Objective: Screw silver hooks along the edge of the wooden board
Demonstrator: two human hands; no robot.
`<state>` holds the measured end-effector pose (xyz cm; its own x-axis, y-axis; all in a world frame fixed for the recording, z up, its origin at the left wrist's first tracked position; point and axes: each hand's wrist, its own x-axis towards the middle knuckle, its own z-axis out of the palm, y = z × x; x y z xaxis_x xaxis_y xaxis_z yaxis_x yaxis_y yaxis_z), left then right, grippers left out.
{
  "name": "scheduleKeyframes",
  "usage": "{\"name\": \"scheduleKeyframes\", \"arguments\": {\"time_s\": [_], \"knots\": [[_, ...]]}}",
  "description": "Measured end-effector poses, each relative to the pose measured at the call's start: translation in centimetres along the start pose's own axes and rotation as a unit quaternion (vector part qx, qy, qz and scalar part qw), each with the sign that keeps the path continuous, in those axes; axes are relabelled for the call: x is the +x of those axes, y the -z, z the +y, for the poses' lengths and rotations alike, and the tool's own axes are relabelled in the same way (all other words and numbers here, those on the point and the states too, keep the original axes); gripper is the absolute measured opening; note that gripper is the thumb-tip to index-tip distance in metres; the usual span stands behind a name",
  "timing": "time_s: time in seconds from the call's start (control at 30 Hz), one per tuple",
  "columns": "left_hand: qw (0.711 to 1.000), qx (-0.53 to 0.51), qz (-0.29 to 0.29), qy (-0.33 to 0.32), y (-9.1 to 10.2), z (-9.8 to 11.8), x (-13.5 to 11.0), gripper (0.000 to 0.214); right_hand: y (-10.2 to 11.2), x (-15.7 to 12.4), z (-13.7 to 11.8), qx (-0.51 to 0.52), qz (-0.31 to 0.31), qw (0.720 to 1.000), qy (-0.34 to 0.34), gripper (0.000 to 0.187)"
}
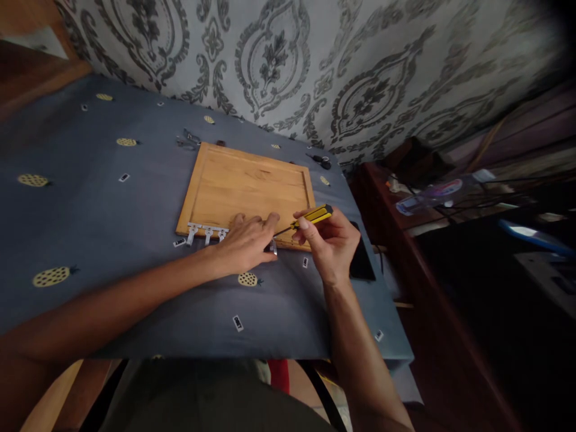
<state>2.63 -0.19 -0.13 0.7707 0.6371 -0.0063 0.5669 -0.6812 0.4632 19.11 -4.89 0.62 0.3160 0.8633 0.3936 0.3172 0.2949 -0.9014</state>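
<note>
A wooden board lies flat on the blue-grey tablecloth. A metal hook rail runs along the board's near edge. My left hand lies over that edge with its fingers pressed down on the rail and board. My right hand is closed round a yellow-and-black screwdriver. The screwdriver's thin shaft slants down left, its tip just beside my left fingertips at the board's near right edge.
A patterned curtain hangs behind the table. Small metal parts and a dark key-like item lie beyond the board. A black phone rests near the table's right edge. A dark cluttered shelf stands to the right.
</note>
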Motion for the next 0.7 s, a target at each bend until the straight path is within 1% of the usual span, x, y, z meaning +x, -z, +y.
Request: {"name": "scheduleKeyframes", "arguments": {"time_s": [0.13, 0.3, 0.43, 0.57, 0.7], "knots": [[1.0, 0.005, 0.01, -0.008, -0.07, -0.08, 0.0, 0.051, 0.4, 0.19, -0.09, 0.004, -0.034, 0.999, -0.009, 0.026], [1.0, 0.009, 0.011, -0.006, -0.31, -0.2, 0.09, 0.054, 0.65, 0.34, 0.23, 0.013, -0.053, 0.998, -0.016, 0.026], [1.0, 0.013, 0.008, -0.007, -0.44, -0.26, 0.14, 0.056, 0.5, 0.22, 0.41, 0.006, -0.044, 0.999, -0.009, 0.025], [1.0, 0.012, 0.02, -0.012, -0.57, -0.35, 0.15, 0.053, 0.2, 0.09, 0.55, -0.005, -0.033, 0.999, 0.008, 0.025], [1.0, 0.01, 0.02, -0.011, -0.5, -0.31, 0.1, 0.053, 0.03, 0.04, 0.78, -0.023, -0.013, 1.0, 0.012, 0.027]]}}
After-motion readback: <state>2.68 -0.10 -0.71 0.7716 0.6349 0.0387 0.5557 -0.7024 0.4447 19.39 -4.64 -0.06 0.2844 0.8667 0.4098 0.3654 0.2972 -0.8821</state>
